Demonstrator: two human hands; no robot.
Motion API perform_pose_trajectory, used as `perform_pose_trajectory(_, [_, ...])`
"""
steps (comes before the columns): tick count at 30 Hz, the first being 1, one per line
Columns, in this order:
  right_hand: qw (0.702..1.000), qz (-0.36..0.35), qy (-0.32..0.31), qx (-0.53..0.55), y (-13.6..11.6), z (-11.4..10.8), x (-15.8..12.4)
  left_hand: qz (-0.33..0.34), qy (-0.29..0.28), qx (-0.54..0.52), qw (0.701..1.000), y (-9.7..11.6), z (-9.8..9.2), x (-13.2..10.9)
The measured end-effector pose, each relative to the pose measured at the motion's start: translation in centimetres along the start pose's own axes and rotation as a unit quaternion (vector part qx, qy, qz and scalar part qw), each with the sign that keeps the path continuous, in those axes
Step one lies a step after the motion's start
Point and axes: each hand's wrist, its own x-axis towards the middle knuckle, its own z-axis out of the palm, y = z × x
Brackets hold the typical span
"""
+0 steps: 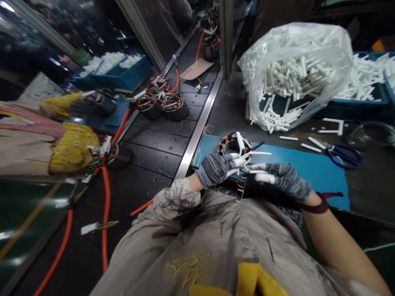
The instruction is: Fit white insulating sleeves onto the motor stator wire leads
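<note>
A round motor stator (230, 144) with copper windings and white sleeves sticking out lies on a blue mat (311, 166). My left hand (217, 167), in a grey knit glove with white fingertips, is closed in a pinch on thin wires and a white sleeve beside the stator. My right hand (282, 179), gloved the same way, pinches a white sleeve tube (257, 171) just right of the left hand. Thin coloured wires (241, 181) hang down between both hands.
A clear plastic bag (296, 70) of white tubes sits behind the mat, with blue bins (367, 88) of more tubes. Blue scissors (344, 155) lie at the right. Several stators (162, 102) ride a black conveyor (160, 139). Another person's sleeve (72, 150) reaches in at left.
</note>
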Motion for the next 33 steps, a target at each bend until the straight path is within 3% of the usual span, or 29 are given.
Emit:
perform_pose_trajectory(7, [0.996,-0.026,-0.057,-0.055,-0.4,3.0,0.9,-0.017,-0.044,0.055,0.997,1.1,-0.5,0.1])
perform_pose_trajectory(12, [0.993,-0.008,0.071,0.096,0.4,5.4,1.4,-0.018,-0.01,0.106,0.994,2.4,0.3,0.1])
perform_pose_trajectory(15, [0.987,-0.057,0.15,0.023,1.6,6.1,1.8,-0.018,0.035,0.153,0.987,3.3,1.0,-0.2])
perform_pose_trajectory(19, [0.98,-0.115,0.155,-0.043,2.8,5.7,1.7,-0.011,0.074,0.137,0.988,2.9,0.9,-0.5])
perform_pose_trajectory(24, [0.923,-0.21,0.235,-0.222,2.8,4.5,0.6,0.01,0.136,0.054,0.989,1.6,0.5,-0.2])
perform_pose_trajectory(26, [0.938,-0.204,0.203,-0.192,1.8,5.0,1.1,0.011,0.165,0.045,0.985,1.4,0.8,-0.2])
perform_pose_trajectory(28, [0.969,-0.184,0.13,-0.098,0.5,6.0,2.0,0.015,0.175,0.054,0.983,1.4,0.9,-0.2])
perform_pose_trajectory(30, [0.982,-0.172,0.076,-0.015,-0.6,6.7,3.0,0.025,0.171,0.073,0.982,1.4,0.7,-0.3])
perform_pose_trajectory(33, [0.975,-0.186,0.103,-0.061,-1.1,5.8,3.0,0.031,0.146,0.116,0.982,1.7,-0.6,-0.4])
